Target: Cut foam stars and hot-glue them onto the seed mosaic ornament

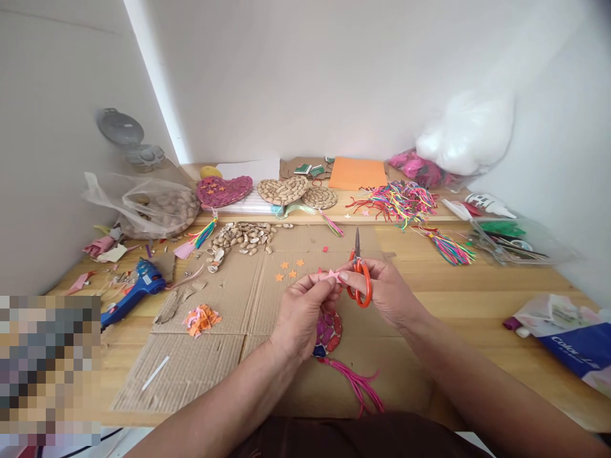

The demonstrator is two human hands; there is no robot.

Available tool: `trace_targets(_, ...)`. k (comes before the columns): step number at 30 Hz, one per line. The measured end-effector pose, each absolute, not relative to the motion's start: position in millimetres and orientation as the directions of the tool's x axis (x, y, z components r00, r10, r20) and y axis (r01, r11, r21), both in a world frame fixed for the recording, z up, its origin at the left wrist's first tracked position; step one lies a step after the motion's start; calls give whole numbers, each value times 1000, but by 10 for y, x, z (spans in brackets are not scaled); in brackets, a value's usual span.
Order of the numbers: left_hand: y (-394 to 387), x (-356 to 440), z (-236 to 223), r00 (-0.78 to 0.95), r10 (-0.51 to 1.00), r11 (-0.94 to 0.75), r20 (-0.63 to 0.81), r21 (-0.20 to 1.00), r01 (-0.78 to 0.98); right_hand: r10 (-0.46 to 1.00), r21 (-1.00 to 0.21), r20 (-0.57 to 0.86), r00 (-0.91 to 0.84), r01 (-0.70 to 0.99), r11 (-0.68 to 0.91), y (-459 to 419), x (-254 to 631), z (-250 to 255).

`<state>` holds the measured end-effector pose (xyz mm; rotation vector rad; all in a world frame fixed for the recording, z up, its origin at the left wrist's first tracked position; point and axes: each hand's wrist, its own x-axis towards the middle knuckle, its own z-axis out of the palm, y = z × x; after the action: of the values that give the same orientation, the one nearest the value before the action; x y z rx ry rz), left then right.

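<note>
In the head view, my left hand (303, 312) pinches a small pink paper star (332, 275) between thumb and fingers. The fingertips of my right hand (389, 289) meet the star's other side. Hooked in that same right hand are scissors (365, 286) with orange handles, their blades pointing away from me. Partly hidden beneath my hands lies a round ornament (334, 327) covered in pink and purple pieces, with a pink tassel (356, 378). Several orange paper stars (284, 264) and a small red paper square (325, 249) lie beyond my hands on the cardboard (210, 362).
Paper scraps (201, 319), peanut shells (243, 238) and a blue glue gun (138, 286) are on the left. Along the back sit heart ornaments (224, 191), orange paper (358, 173) and colourful strings (405, 200). A plastic tray (534, 254) stands right.
</note>
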<state>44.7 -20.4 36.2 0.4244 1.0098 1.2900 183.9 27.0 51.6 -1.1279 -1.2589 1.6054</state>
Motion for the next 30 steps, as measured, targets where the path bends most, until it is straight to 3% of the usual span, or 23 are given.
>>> trace_targets(9,-203,473,434,-111,943,195,-312,794,-575,946,-984,-170,-275,-9,-180,265,1830,538)
trace_targets(30,-202,474,397,-105,946,205,-306,818,-538,948,-982,-185,-261,18,-186,263,1848,485)
